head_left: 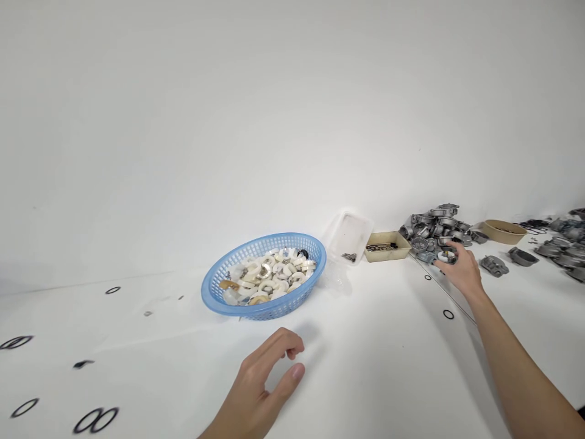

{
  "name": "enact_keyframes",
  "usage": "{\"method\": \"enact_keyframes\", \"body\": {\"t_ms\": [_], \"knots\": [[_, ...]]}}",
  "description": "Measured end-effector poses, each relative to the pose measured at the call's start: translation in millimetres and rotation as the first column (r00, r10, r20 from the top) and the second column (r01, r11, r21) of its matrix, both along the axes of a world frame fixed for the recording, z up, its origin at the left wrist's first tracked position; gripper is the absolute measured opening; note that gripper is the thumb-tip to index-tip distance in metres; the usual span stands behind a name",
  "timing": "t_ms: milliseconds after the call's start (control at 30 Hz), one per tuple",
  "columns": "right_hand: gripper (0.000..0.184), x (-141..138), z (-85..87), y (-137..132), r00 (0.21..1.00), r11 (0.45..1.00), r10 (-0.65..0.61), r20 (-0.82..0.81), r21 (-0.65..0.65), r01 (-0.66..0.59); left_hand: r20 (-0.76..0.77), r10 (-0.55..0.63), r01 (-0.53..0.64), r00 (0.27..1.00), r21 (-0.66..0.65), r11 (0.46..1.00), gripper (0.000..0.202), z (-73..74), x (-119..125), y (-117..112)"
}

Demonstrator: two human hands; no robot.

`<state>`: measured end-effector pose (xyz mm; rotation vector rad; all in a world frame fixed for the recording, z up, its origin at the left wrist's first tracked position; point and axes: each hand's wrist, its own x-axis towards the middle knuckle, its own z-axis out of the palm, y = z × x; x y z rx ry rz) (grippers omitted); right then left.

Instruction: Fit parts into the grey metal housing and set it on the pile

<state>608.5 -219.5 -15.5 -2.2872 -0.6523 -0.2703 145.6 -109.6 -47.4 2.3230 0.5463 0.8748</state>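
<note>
My right hand (460, 268) reaches out to the right, its fingers closed on a small grey metal part (446, 256) at the near edge of a pile of grey metal castings (434, 230). My left hand (262, 381) hovers low over the white table in front of a blue plastic basket (214, 286). Its fingers are curled loosely and apart, with nothing in them. The basket holds several white rings (269, 274).
A tan tray (386, 246) and a clear plastic tray (350, 235) sit between basket and castings. A round tan bowl (504, 231) and more castings (564, 244) lie far right. Black rubber rings (95, 419) are scattered on the table (375, 366), mostly at left.
</note>
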Motion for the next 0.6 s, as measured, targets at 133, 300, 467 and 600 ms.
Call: {"method": "enact_keyframes", "body": {"t_ms": [133, 300, 467, 600], "knots": [[0.071, 10, -9.4, -4, 0.999, 0.998, -0.034, -0.031, -0.05, 0.032, -0.034, -0.018, 0.018, 0.999, 0.014, 1.0, 0.023, 1.8, 0, -1], [0.072, 17, -15.2, -1, 0.999, 0.995, -0.018, -0.042, -0.104, 0.013, -0.049, -0.033, 0.035, 0.998, 0.05, 0.998, 0.024, 7.0, 1, -2], [0.08, 24, -17.8, -1, 0.999, 0.988, -0.005, -0.037, -0.155, -0.001, -0.046, -0.034, 0.035, 0.998, 0.037, 0.999, 0.024, 10.0, 0, -4], [0.083, 24, -20.6, -1, 1.0, 0.981, -0.002, -0.015, -0.192, -0.001, -0.056, -0.026, 0.029, 0.998, 0.042, 0.999, 0.017, 9.7, 1, -5]]}}
